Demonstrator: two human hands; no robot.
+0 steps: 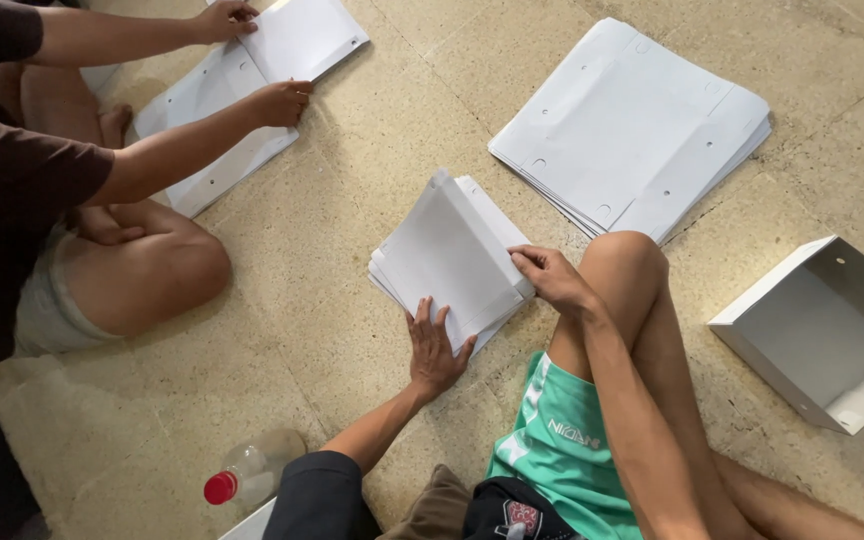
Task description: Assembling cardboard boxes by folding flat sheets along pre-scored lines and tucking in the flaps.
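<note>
Head view: left hand [435, 348] lies flat, right hand [550, 276] pinches folded white cardboard sheet [447, 255].

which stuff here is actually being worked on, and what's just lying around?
In use:
- small stack of white card sheets, under the left hand and right hand

Lying about:
- big sheet pile
- folded white box
- plastic bottle
- co-worker's sheets

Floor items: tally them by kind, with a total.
Stacks of flat white card sheets: 3
Folded-up white box: 1
Clear plastic bottle with red cap: 1
Total: 5
</note>
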